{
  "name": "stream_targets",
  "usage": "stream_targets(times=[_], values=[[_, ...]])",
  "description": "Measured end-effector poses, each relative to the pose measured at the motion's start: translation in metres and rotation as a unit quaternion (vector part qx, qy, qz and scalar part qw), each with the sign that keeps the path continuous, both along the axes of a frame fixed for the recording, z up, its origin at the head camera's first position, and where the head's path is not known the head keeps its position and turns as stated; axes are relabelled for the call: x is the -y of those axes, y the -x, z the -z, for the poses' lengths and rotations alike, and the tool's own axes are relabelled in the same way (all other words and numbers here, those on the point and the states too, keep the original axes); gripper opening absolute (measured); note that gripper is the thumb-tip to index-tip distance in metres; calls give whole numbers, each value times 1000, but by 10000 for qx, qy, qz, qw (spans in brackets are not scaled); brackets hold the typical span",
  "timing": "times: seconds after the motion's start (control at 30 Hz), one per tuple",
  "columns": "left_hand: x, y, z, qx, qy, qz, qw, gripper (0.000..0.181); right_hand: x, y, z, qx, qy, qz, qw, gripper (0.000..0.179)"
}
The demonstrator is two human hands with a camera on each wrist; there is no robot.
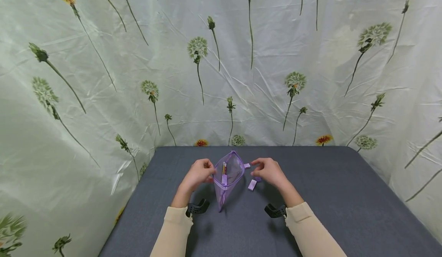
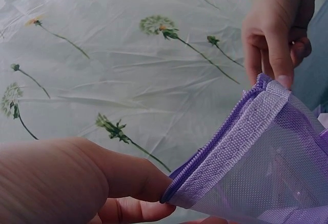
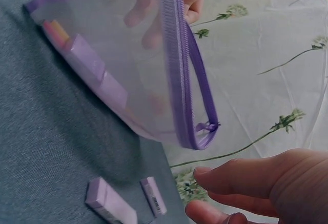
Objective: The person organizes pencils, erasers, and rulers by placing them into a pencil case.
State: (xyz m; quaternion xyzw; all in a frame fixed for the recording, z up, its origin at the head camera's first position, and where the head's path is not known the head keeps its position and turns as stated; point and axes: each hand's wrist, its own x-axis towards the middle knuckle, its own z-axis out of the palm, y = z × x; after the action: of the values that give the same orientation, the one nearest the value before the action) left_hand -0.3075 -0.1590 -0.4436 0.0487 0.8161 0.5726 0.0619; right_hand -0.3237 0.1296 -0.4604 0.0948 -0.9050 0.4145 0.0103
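Note:
A purple mesh zip pouch (image 1: 220, 195) stands with its mouth open in the head view. My left hand (image 1: 201, 172) pinches its zipped rim (image 2: 215, 147) between thumb and fingers. Through the mesh show slim red and yellow sticks (image 3: 57, 32) and lilac blocks (image 3: 87, 59). To the right of the pouch, my right hand (image 1: 271, 171) hovers with loosely bent fingers, thumb and fingertips apart and nothing between them. Below it on the table lie a small lilac box (image 1: 252, 185) and a darker purple piece (image 1: 258, 179), partly hidden by the hand. Another small lilac box (image 1: 247, 165) lies just beyond the pouch.
The dark grey table (image 1: 321, 207) stretches out on both sides of the hands. Behind and beside it hangs a pale curtain (image 1: 221, 76) printed with dandelions. Each wrist wears a black camera band (image 1: 275, 211) below a cream sleeve.

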Motion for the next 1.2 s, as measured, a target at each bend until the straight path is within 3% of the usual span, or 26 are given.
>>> stream_targets(times=[0.43, 1.2], values=[[0, 2, 4, 91, -146, 34, 9998, 10, -2, -2, 24, 309, -128, -156, 9993, 36], [1, 4, 5, 92, -51, -26, 9999, 10, -1, -6, 39, 106, -361, -297, 9988, 33]])
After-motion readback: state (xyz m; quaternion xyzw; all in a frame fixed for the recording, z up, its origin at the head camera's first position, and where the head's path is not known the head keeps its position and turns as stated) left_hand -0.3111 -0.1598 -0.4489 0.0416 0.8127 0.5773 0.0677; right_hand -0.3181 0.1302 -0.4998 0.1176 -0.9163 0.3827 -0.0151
